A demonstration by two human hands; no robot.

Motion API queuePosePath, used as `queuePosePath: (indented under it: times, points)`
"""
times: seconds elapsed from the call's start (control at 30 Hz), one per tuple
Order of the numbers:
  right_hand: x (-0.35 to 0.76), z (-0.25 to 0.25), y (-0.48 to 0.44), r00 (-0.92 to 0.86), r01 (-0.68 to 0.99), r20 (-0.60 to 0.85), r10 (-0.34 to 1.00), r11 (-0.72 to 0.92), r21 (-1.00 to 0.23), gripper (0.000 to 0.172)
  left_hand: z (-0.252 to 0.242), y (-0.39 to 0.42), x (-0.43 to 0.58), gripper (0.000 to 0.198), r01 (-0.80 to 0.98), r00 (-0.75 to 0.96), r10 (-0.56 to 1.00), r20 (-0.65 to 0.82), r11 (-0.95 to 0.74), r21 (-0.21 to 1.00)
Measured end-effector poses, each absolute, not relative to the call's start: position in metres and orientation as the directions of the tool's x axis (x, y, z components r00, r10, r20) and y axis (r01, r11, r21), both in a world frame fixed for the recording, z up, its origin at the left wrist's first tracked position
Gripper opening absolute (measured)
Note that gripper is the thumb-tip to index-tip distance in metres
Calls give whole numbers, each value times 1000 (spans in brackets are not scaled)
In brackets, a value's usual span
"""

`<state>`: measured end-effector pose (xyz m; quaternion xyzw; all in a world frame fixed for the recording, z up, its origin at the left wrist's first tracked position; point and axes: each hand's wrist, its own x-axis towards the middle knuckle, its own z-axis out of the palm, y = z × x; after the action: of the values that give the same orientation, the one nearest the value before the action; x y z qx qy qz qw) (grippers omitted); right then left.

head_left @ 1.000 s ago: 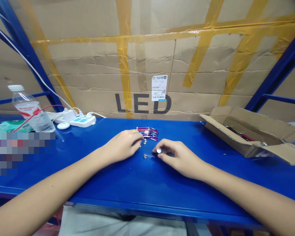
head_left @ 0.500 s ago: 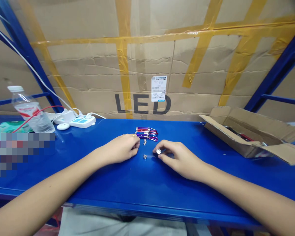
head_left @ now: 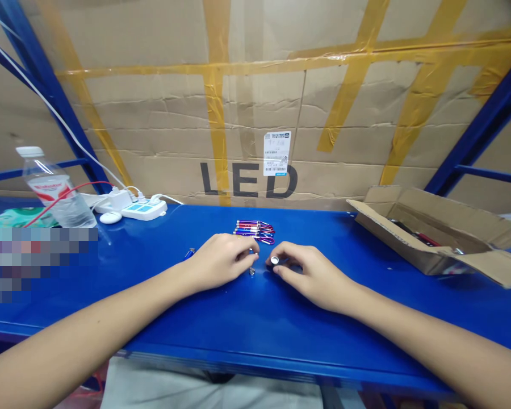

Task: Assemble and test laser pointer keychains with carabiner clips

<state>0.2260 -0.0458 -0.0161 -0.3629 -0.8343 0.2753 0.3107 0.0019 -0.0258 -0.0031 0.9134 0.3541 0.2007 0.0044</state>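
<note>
My right hand (head_left: 309, 275) is closed around a small tube (head_left: 275, 261) whose round, silver-rimmed end faces me; its dark body is mostly hidden by the fingers. My left hand (head_left: 227, 260) hovers low over the table, thumb and forefinger curled together where small silver discs like button cells lay. What sits between those fingertips is too small to make out. Just below them, another small silver piece (head_left: 251, 271) rests on the table. Beyond the hands lies a row of several red, blue and purple penlights (head_left: 253, 230) with cord loops. A blue metal piece (head_left: 189, 254) shows behind my left wrist.
At right stands an open cardboard box (head_left: 426, 250) with dark and red pieces inside. On the left are a water bottle (head_left: 57, 190), a power strip (head_left: 145, 208) and cables. A big taped carton (head_left: 170, 130) backs the blue table (head_left: 247, 329).
My left hand has moved right, over the small silver discs, uncovering the blue piece behind its wrist. My right hand keeps the tube in nearly the same place.
</note>
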Motion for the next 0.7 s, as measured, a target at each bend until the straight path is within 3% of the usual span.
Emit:
queuePosePath:
  times: [0.13,0.3,0.47,0.57,0.7]
  points:
    - [226,-14,-47,-542,451,314,779,585,-674,7,-11,-34,8,20,479,690,457,561,-870,120]
    - [225,-14,-47,-530,438,304,792,562,-701,7,-15,-33,7,22,414,708,357,609,-909,51]
    - [226,-15,-45,-512,380,318,798,543,-749,7,-15,-30,4,25,372,743,322,587,-927,37]
    - [226,-16,-45,-497,404,322,806,543,-737,7,-7,-32,3,24,422,713,381,588,-904,75]
    - [227,-18,-44,-488,444,318,813,545,-711,7,9,-33,-3,21,528,768,498,402,-848,43]
